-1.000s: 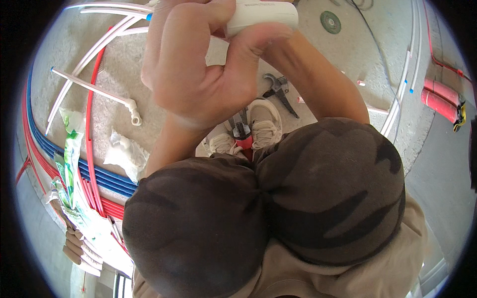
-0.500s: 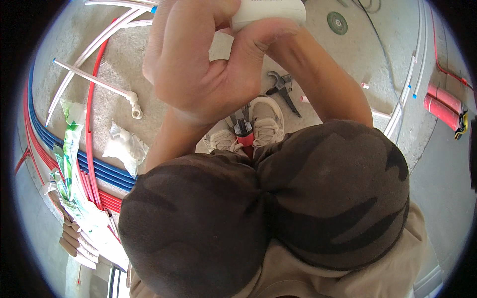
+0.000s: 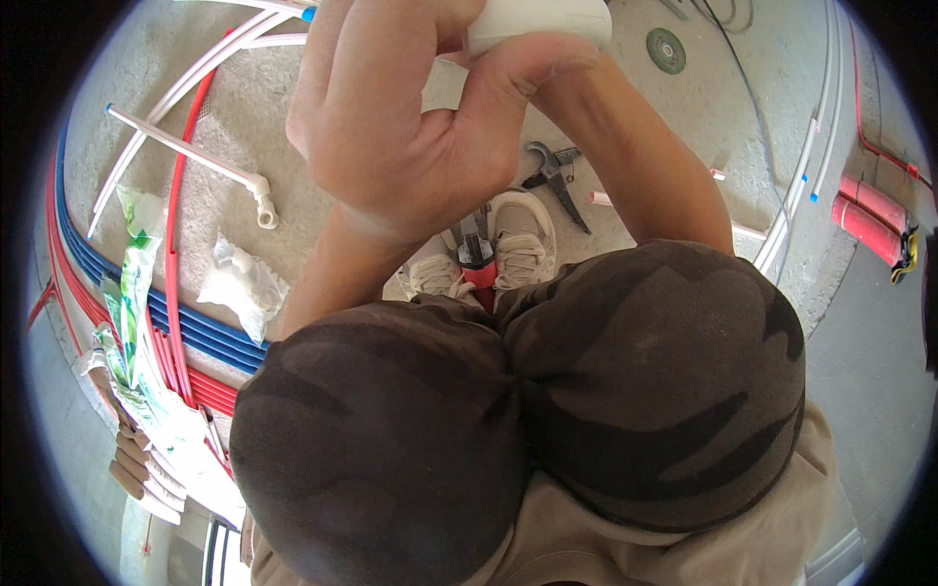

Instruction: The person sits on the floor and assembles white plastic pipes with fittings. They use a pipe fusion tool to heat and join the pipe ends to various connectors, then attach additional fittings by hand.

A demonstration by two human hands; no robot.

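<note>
A thick white cylinder is gripped in my left hand at the top edge, its thumb lying along the near side. The cylinder's left end is covered by my fingers. My right forearm reaches up from the right to behind the cylinder and the left hand. The right hand's fingers are hidden there, so I cannot see what they touch. Below the hands, a dark jawed hand tool lies on the floor. Between my shoes stands a tool with a metal head and red body.
To the left lie a white pipe with an elbow fitting, a bag of white fittings, blue pipes and a red pipe. On the right are a grinding disc, long white pipes and red cylinders.
My left hand and the white cylinder have shifted slightly to the right in the view. The grip looks the same.
</note>
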